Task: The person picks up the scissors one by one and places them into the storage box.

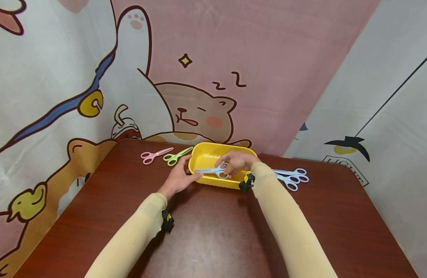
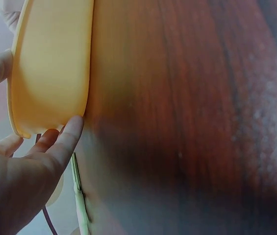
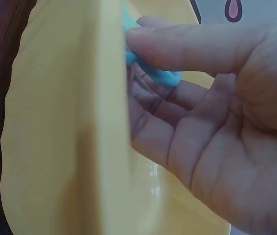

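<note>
A yellow basket (image 1: pixel 216 182) stands near the table's back edge. The left hand (image 1: pixel 178 179) grips its left end, thumb at the front rim and fingers round the end; the left wrist view shows this hand (image 2: pixel 25 176) against the basket's outer wall (image 2: pixel 55 63). Over the basket's inside, the right hand (image 1: pixel 238 161) holds light-blue scissors (image 1: pixel 208 170) by the handles, blades pointing left. In the right wrist view, thumb and fingers of the hand (image 3: pixel 221 107) pinch a blue handle (image 3: pixel 163 77); the near wall (image 3: pixel 45 122) hides the rest.
Pink scissors (image 1: pixel 157 153) and green scissors (image 1: pixel 177 156) lie on the table (image 1: pixel 206 231) left of the basket. To its right, more light-blue scissors (image 1: pixel 286 172) lie close together, partly behind the right sleeve. A patterned cloth (image 1: pixel 269 77) hangs behind the table.
</note>
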### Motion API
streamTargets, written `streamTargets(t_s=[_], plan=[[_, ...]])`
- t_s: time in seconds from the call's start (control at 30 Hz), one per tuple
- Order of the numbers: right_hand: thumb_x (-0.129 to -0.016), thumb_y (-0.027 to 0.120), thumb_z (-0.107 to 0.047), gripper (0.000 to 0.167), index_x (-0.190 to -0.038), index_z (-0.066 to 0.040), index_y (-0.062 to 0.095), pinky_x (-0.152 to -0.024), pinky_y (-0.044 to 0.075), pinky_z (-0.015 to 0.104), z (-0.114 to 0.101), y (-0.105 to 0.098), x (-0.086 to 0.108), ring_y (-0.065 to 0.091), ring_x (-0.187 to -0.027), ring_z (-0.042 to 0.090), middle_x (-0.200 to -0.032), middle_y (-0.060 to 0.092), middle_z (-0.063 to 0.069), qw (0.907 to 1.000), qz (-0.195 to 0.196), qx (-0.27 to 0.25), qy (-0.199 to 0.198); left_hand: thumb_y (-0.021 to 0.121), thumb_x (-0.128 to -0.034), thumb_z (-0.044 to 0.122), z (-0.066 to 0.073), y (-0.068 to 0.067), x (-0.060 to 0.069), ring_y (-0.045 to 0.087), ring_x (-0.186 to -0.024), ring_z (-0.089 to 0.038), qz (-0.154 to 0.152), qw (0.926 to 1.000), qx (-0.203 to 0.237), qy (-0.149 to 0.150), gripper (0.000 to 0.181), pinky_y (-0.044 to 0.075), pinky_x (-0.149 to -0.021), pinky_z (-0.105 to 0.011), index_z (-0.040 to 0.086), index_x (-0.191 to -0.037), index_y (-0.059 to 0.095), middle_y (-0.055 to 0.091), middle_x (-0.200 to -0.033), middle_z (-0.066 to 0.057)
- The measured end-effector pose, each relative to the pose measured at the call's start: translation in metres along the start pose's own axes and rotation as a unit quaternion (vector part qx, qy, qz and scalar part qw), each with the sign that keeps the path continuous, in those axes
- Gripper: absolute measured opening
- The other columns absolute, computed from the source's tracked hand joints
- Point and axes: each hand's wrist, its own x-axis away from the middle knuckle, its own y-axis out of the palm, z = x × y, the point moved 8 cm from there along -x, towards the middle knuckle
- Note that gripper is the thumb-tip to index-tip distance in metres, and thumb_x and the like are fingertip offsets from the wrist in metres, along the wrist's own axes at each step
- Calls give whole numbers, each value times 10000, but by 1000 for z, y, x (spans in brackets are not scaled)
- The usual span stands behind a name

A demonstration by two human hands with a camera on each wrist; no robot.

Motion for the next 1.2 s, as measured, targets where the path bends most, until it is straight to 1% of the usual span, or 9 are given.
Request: streamTargets(t_s=[0.13,0.2,0.5,0.63,0.8,0.9,1.0,1.1,1.2], plan=[[-883,657,137,431,-1287,-13,673,-739,596,330,0,2,1,634,-799,215,-898,554,69,9999,-81,40,78,847,-877,273,1,0,0,641,-1160,-279,2,10000,38,9,874,527,-935,-406,126,-1580,350,556,-1449,-149],[-879,661,126,432,-1286,-17,674,-749,593,343,1,3,1,625,-803,216,-878,559,62,9998,-115,85,127,844,-881,275,1,-1,1,639,-1163,-280,-4,10000,59,14,873,524,-944,-411,121,-1581,346,552,-1455,-153],[-919,727,-65,355,-1273,-58,703,-877,556,389,7,5,-3,616,-979,228,-1063,643,74,9977,-231,571,276,836,-886,304,-2,-1,0,628,-1175,-279,-29,10000,-34,-52,872,513,-983,-438,135,-1583,341,552,-1450,-141],[-917,715,-66,361,-1277,-43,697,-912,537,405,6,6,-3,616,-975,225,-986,659,56,9970,-239,695,252,841,-881,311,-3,-1,0,621,-1187,-285,-30,9999,-47,-115,871,508,-1001,-448,156,-1581,346,553,-1443,-131],[-912,679,-70,359,-1265,-13,699,-940,505,402,1,7,-2,576,-937,217,-901,617,43,9958,-195,890,83,847,-876,295,-3,0,0,620,-1187,-286,-34,9999,-11,-108,871,508,-1005,-450,151,-1577,350,552,-1447,-130],[-947,674,-108,326,-1259,-22,711,-954,508,423,-3,6,0,559,-957,224,-959,634,45,9952,-118,968,32,847,-875,293,-3,0,0,618,-1173,-278,-33,9999,-5,-111,868,508,-999,-439,152,-1575,354,558,-1437,-123],[-970,674,-148,326,-1274,-34,712,-972,512,445,-6,5,1,557,-1001,235,-1072,668,55,9941,-47,1082,-37,844,-877,303,-3,0,-1,617,-1156,-269,-26,10000,-32,-90,867,511,-984,-429,149,-1576,354,565,-1424,-123],[-976,671,-172,342,-1291,-44,708,-989,513,442,-9,4,3,573,-1065,226,-1186,688,58,9923,12,1230,-142,843,-879,310,-3,0,0,619,-1149,-268,-21,10000,-42,-75,869,515,-977,-424,144,-1576,351,563,-1427,-124],[-979,665,-190,351,-1298,-50,707,-997,515,437,-12,3,5,588,-1111,215,-1244,691,62,9907,68,1335,-251,844,-879,314,-2,-1,0,619,-1158,-272,-18,10000,-30,-86,869,516,-984,-427,143,-1575,352,558,-1439,-122]])
